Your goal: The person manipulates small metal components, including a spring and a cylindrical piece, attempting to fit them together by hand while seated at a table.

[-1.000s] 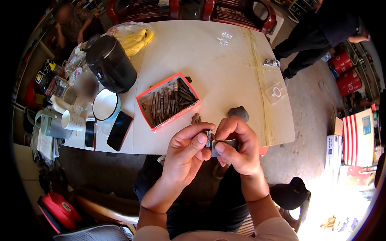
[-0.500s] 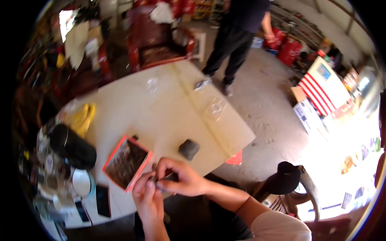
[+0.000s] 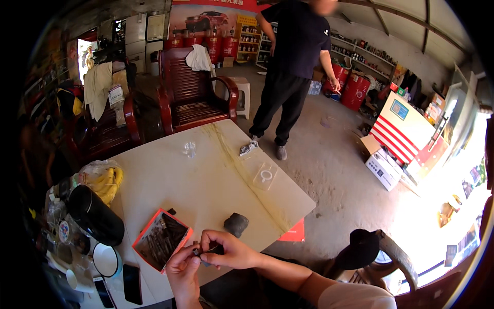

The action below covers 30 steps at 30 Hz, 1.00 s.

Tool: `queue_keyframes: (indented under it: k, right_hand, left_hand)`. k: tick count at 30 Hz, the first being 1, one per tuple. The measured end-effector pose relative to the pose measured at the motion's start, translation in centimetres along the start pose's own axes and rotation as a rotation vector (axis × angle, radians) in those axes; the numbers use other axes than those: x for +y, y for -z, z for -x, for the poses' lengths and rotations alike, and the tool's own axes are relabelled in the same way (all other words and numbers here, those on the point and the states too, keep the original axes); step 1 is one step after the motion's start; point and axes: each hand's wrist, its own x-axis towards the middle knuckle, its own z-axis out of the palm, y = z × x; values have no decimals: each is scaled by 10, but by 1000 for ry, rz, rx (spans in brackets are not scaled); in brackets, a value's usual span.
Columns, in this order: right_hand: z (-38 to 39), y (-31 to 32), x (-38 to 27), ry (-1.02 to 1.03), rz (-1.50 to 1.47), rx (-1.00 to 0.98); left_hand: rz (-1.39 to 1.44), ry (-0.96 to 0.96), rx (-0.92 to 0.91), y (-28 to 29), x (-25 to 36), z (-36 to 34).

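Observation:
My left hand (image 3: 182,270) and my right hand (image 3: 226,251) meet at the near edge of a pale table (image 3: 216,180). Together they pinch a small dark metal part (image 3: 198,252) between the fingertips. An open red box (image 3: 162,239) holding several dark metal pieces lies just left of my hands. A dark grey cylindrical block (image 3: 236,224) stands on the table just beyond my right hand.
A black flask (image 3: 95,215), white mug (image 3: 107,260) and two phones (image 3: 132,284) crowd the left table edge, with a bag of yellow fruit (image 3: 105,180). A person in black (image 3: 293,62) stands beyond the table. Dark wooden chairs (image 3: 193,95) stand behind it.
The view has swung up and to the right, bringing in the standing person and the room. My hands stay together on the small part, now lower in the picture.

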Motion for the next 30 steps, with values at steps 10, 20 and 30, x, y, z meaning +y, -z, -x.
queue_keyframes:
  k: [10, 20, 30]
  right_hand:
    - [-15, -4, 5, -44, -123, 26]
    - [-15, -8, 26, -65, -216, 93]
    - [-16, 1, 19, -69, -293, 91]
  left_hand:
    - [302, 115, -14, 10, -14, -9]
    - [384, 234, -48, 10, -15, -10]
    - [377, 181, -87, 2, -26, -7]
